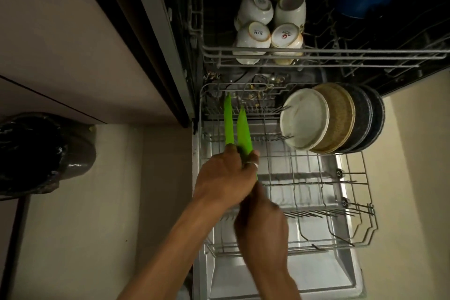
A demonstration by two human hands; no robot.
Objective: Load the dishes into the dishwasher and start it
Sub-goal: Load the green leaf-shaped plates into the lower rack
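Two bright green knives [239, 129] point away from me over the back left of the pulled-out lower rack [350, 204]. My left hand [222, 175] grips them where the blades begin; a ring shows on one finger. Just below it, my right hand [261, 224] is blurred at the knives' handle end, with its fingers hidden. White, tan and dark plates [328, 119] stand on edge at the lower rack's back right. Several white mugs [267, 19] sit upside down in the upper rack [341, 53].
The open dishwasher door [280, 275] lies flat under the lower rack. A cutlery basket [246, 95] with utensils sits at the rack's back. A blue bowl [360, 2] is in the upper rack. A bin with a black bag [41, 153] stands on the left, under a cabinet.
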